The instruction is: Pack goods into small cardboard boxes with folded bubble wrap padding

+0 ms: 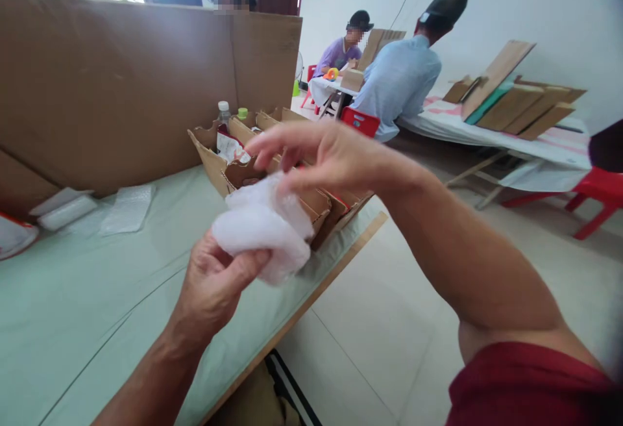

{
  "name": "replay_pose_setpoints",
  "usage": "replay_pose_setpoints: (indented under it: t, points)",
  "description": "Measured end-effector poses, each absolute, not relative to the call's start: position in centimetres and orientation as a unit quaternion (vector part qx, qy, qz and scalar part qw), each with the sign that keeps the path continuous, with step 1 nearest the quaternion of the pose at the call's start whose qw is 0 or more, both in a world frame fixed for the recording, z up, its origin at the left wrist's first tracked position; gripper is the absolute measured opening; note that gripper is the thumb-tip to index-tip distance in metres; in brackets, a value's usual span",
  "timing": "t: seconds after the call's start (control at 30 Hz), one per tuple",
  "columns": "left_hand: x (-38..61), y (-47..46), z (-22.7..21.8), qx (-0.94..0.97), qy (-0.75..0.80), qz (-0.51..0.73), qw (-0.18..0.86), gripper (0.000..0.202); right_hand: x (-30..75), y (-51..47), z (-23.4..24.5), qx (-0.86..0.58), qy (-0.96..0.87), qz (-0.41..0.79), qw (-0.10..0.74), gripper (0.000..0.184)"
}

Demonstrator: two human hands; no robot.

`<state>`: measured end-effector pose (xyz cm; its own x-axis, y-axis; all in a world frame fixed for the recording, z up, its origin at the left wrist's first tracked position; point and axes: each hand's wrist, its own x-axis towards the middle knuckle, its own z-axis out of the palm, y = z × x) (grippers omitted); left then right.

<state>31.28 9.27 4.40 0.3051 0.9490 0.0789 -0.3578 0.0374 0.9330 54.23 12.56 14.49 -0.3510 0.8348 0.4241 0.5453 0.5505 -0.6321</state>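
Observation:
My left hand (221,283) grips a crumpled, folded bundle of white bubble wrap (263,231), with the thumb pressed on its near side. Whether anything is inside the bundle cannot be made out. Over its far right side hovers my right hand (311,153), slightly blurred, its fingers apart and loosely bent. The right thumb overlaps the top of the wrap, and contact is unclear. Just behind both hands stands a divided cardboard box (209,153) at the table's edge, partly covered by my right hand and the wrap. A clear bottle with a white cap (223,113) and a green cap (242,113) show in it.
Flat bubble wrap sheets (127,209) lie on the green-covered table (97,309) at left. A tall cardboard panel (121,88) borders the table's far side. Several people sit beyond, one in a light blue shirt (402,82). More cardboard pieces (530,108) rest on another table.

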Motion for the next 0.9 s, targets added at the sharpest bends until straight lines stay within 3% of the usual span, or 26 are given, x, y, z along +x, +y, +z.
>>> replay_pose_setpoints:
  t: [0.07, 0.1, 0.17, 0.23, 0.47, 0.53, 0.63, 0.8, 0.9]
  points:
    - [30.1, 9.7, 3.0, 0.444, 0.343, 0.521, 0.643, 0.067, 58.0, 15.6, 13.5, -0.514, -0.717, 0.147, 0.447, 0.027]
    - [29.1, 9.9, 2.3, 0.427, 0.366, 0.528, 0.636, 0.076, 60.4, 17.3, 12.8, -0.599, -0.672, 0.103, 0.424, 0.020]
    - [26.6, 10.4, 1.0, 0.403, 0.409, 0.532, 0.622, 0.092, 65.1, 20.3, 11.1, -0.739, -0.611, 0.067, 0.277, 0.012]
    - [24.4, 10.7, -0.1, 0.381, 0.447, 0.520, 0.620, 0.100, 68.2, 22.7, 9.2, -0.780, -0.601, 0.078, 0.158, 0.018]
    - [23.3, 11.3, -2.4, 0.302, 0.495, 0.479, 0.659, 0.088, 68.3, 26.3, 5.6, -0.795, -0.598, 0.068, 0.073, 0.019]
    - [23.8, 11.5, -2.6, 0.301, 0.492, 0.471, 0.667, 0.087, 68.3, 26.3, 5.6, -0.797, -0.598, 0.063, 0.058, 0.028]
    - [23.9, 11.8, -2.9, 0.325, 0.474, 0.469, 0.670, 0.083, 68.7, 25.4, 6.9, -0.818, -0.569, 0.005, 0.081, 0.037]
    - [23.1, 12.2, -2.2, 0.475, 0.419, 0.448, 0.631, 0.064, 66.7, 21.2, 12.8, -0.818, -0.526, -0.150, 0.175, 0.018]
    - [23.9, 12.0, -0.1, 0.618, 0.361, 0.472, 0.514, 0.046, 61.0, 16.5, 15.8, -0.731, -0.585, -0.230, 0.267, 0.010]
